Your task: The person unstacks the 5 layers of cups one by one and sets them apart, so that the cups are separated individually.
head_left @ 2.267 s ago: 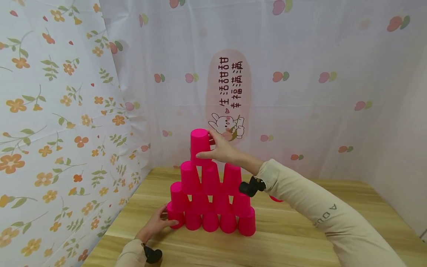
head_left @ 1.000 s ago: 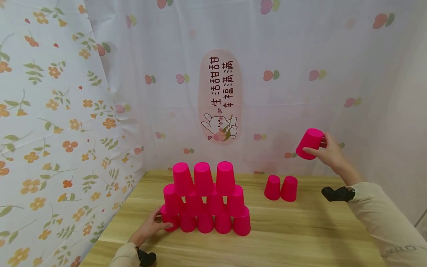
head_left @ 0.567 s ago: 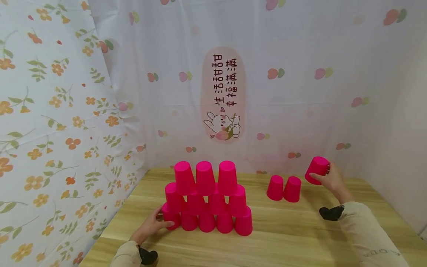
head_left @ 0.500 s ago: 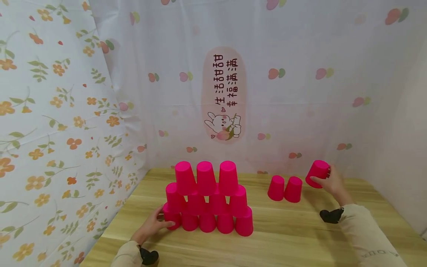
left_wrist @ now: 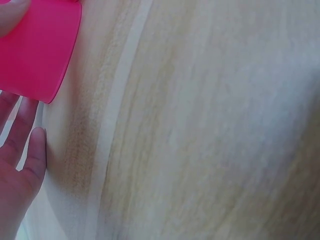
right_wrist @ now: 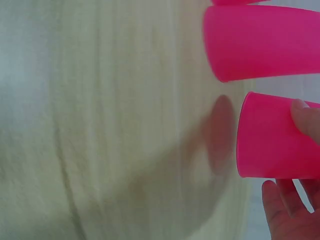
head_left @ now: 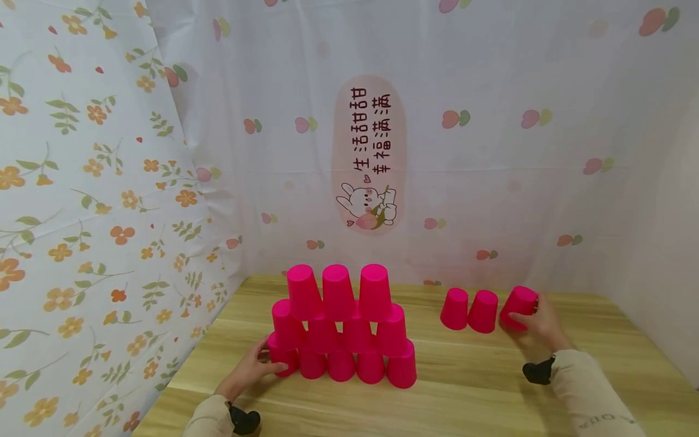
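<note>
The right hand [head_left: 544, 323] grasped a tilted, mouth-down pink cup [head_left: 519, 303] low over the counter [head_left: 469, 394], just right of two standing pink cups [head_left: 482, 311]; whether its rim touched the wood was unclear. The left hand [head_left: 248, 371] held the leftmost bottom cup [head_left: 285, 359] between thumb and fingers, at the end of a three-tier cup stack [head_left: 338, 292]: five, four, then three, all inverted.
</note>
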A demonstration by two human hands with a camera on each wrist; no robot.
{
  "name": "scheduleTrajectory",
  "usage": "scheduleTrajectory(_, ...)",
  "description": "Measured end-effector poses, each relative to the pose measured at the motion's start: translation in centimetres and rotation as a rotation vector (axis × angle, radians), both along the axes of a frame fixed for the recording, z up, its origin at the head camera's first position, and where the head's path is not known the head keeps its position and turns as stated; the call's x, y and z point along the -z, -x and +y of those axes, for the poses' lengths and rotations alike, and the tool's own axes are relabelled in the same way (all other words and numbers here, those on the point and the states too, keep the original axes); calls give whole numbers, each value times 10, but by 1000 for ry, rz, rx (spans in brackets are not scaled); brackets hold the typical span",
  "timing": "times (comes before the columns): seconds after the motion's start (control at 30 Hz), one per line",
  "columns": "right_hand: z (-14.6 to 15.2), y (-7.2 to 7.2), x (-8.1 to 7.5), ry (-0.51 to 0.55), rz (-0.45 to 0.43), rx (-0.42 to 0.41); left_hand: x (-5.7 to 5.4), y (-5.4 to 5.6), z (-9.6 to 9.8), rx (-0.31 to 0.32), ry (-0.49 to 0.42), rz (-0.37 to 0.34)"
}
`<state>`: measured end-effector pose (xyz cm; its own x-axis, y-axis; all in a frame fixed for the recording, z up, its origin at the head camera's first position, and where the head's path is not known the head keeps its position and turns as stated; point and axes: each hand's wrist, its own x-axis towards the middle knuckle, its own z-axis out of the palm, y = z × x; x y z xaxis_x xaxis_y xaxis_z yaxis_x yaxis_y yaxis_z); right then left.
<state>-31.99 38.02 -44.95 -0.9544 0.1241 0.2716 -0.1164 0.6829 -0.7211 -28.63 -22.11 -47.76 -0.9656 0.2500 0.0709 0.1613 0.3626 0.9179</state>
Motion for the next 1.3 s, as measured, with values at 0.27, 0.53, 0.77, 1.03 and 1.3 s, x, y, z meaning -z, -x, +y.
scheduleTrajectory(0.27,-3,-1,14,-29,-92,26,-1,0,0,-10,-2,5)
scheduleTrajectory(0.53,-5,0,18,-5,-116,20,-1,-3,-1,-20,11,9)
scheduleTrajectory(0.77,-6,-2,16,57,-156,-15,-2,-2,0,-16,-4,-20)
scheduleTrajectory(1.03,3,4,10,91,-171,-105,-3,-1,0,2,-5,-16)
scheduleTrajectory(1.3,32,31,-40,24,-101,-122,0,0,-1,11,-29,-22)
